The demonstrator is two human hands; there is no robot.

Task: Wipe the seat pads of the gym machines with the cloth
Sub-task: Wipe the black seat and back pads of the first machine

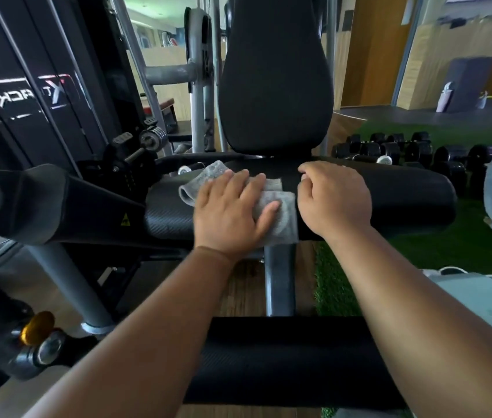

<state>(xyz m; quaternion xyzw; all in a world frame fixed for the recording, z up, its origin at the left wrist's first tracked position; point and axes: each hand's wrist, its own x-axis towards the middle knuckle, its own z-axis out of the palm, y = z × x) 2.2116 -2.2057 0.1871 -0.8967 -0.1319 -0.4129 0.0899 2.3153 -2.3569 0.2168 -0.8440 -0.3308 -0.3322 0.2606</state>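
Grey cloth (pixel 271 206) pressed flat on the black seat pad (pixel 404 194).
Soft, limp and light, it should slide best under a flat palm: left hand (pixel 232 212) lies spread on it; right hand (pixel 333 196), loosely curled and empty, rests beside it.

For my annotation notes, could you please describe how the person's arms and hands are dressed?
Both forearms are bare from the bottom of the picture to the wrists: no sleeves and no gloves. The left hand and right hand show no rings, watch or wristband.
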